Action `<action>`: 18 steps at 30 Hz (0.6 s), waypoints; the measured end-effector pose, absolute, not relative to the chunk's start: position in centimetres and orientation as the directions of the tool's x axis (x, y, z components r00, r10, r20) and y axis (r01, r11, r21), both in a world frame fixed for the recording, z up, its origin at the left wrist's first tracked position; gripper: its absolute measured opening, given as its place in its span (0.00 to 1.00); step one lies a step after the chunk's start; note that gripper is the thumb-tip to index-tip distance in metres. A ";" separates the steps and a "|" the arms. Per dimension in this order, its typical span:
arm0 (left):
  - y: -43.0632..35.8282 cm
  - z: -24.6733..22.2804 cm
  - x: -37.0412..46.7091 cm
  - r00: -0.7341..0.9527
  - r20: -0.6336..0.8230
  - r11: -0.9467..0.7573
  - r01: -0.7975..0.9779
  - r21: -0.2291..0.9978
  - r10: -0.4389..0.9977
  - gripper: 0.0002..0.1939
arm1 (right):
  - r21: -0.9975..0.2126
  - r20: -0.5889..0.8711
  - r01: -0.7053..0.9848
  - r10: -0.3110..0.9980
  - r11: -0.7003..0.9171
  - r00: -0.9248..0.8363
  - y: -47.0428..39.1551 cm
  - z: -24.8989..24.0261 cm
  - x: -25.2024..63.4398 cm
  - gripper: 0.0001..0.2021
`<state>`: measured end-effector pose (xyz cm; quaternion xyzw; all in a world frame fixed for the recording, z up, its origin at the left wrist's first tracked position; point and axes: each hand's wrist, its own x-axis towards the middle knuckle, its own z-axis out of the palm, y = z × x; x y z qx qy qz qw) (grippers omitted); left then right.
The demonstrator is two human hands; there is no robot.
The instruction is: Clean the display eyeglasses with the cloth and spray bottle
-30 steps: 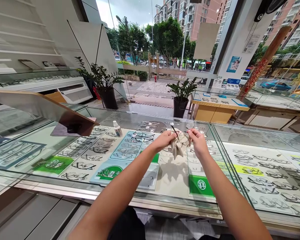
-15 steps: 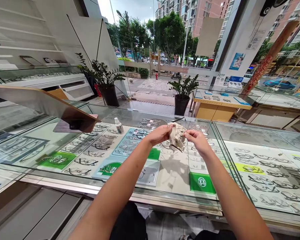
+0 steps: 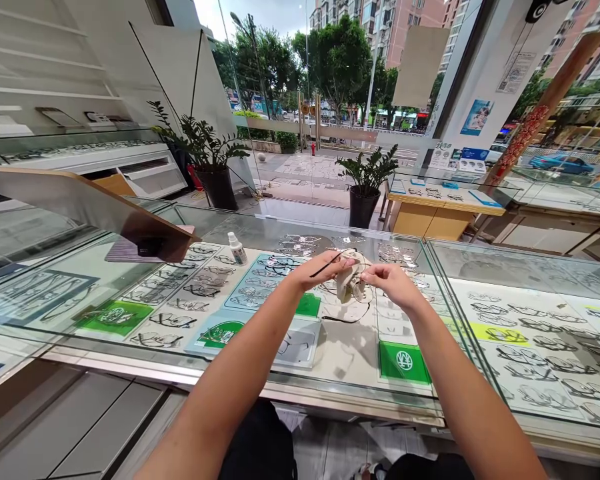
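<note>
Above the glass counter, both my hands hold a pair of thin-framed eyeglasses [image 3: 364, 293]. My left hand [image 3: 325, 267] is closed around a pale cleaning cloth [image 3: 346, 283], which is pressed on one lens area. One dark temple arm crosses over the left fingers, and the other hangs lower, pointing left. My right hand [image 3: 387, 280] pinches the frame near its middle or right part; the exact spot is too small to tell. A white spray bottle [image 3: 237, 249] stands on the counter to the left of my hands.
Rows of eyeglasses lie inside the glass display counter [image 3: 347, 363], with a green card [image 3: 405, 363] near its front. A wooden panel [image 3: 95, 203] juts in from the left. Beyond the counter stand two potted plants [image 3: 364, 203] and a wooden display table [image 3: 425, 215].
The eyeglasses have been turned in my hands, so one temple now lies across my left fingers and the other points down-left. The cloth has shifted slightly along with them.
</note>
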<state>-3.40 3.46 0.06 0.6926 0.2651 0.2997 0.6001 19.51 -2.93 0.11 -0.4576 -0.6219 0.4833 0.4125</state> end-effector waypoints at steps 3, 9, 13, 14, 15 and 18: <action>3.2 0.3 -2.9 0.713 0.088 -0.137 0.011 0.990 0.695 0.23 | -0.986 0.027 0.153 0.976 0.061 -0.216 -3.0 0.2 19.4 0.22; 2.9 0.1 -2.1 0.664 0.002 -0.010 0.008 1.000 0.747 0.25 | -0.984 -0.017 0.178 0.991 0.007 -0.134 -2.9 -0.2 19.3 0.18; 2.8 -0.3 -1.6 0.596 -0.027 0.031 0.003 1.000 0.802 0.25 | -0.981 -0.036 0.193 0.992 -0.012 -0.118 -3.0 -0.3 19.4 0.16; 2.7 -0.4 -1.4 0.583 -0.021 0.029 -0.004 1.000 0.812 0.24 | -0.982 -0.037 0.188 0.993 -0.015 -0.116 -3.0 -0.3 19.5 0.16; 2.6 -0.5 -1.2 0.572 -0.010 0.022 -0.014 1.000 0.820 0.24 | -0.984 -0.037 0.180 0.993 -0.016 -0.114 -3.0 -0.3 19.5 0.15; 2.4 -0.8 -0.5 0.519 0.060 -0.059 -0.019 0.998 0.853 0.24 | -0.986 -0.036 0.167 0.994 -0.018 -0.107 -2.9 -0.4 19.5 0.16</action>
